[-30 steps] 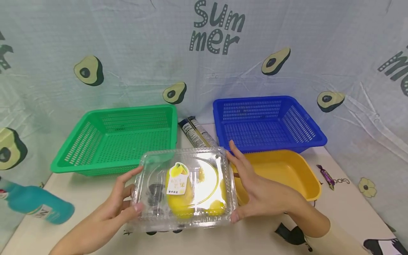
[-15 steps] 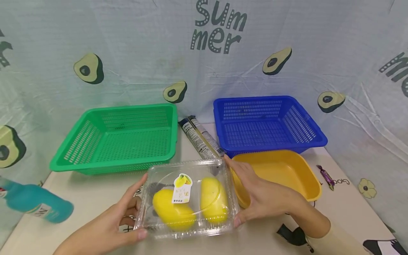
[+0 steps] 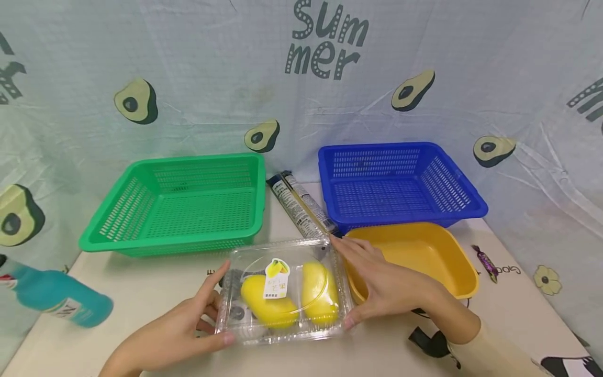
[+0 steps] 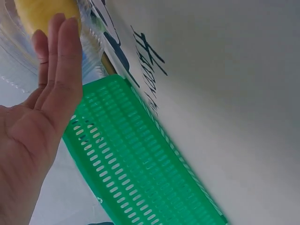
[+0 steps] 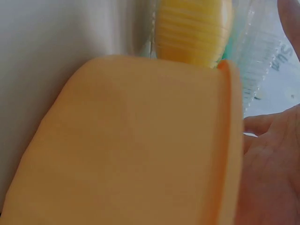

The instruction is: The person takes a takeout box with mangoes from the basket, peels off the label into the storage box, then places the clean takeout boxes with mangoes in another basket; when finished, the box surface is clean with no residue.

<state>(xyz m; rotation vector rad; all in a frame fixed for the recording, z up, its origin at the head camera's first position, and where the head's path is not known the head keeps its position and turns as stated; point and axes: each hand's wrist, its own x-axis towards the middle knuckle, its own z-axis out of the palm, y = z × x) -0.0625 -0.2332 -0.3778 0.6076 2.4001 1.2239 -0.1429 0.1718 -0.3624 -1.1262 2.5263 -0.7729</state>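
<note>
A clear plastic clamshell box [image 3: 297, 251] with a fruit-picture label [image 3: 276, 278] lies in front of me between both hands. Two yellow mangoes [image 3: 270, 303] show through its lid, one slanted on the left and one more upright on the right. My left hand [image 3: 162, 332] grips the box's left side, thumb at the front corner and index finger up along the edge. On the other side my right hand [image 3: 383, 280] holds the right edge, thumb low and fingers at the back corner. The left wrist view shows the left fingers [image 4: 68, 61] against the box's wall.
A green basket [image 3: 188, 246] stands behind left, a blue basket [image 3: 405, 215] behind right. The yellow tray [image 3: 419, 251] sits beside and below my right hand. Two long printed packets [image 3: 301, 207] lie between the baskets. A blue bottle [image 3: 66, 298] is far left, a purple-wrapped candy [image 3: 485, 263] right.
The box has come down and toward me from a raised, tilted pose, then shifted slightly right. The mangoes have slid inside it. Both hands have kept hold of its sides.
</note>
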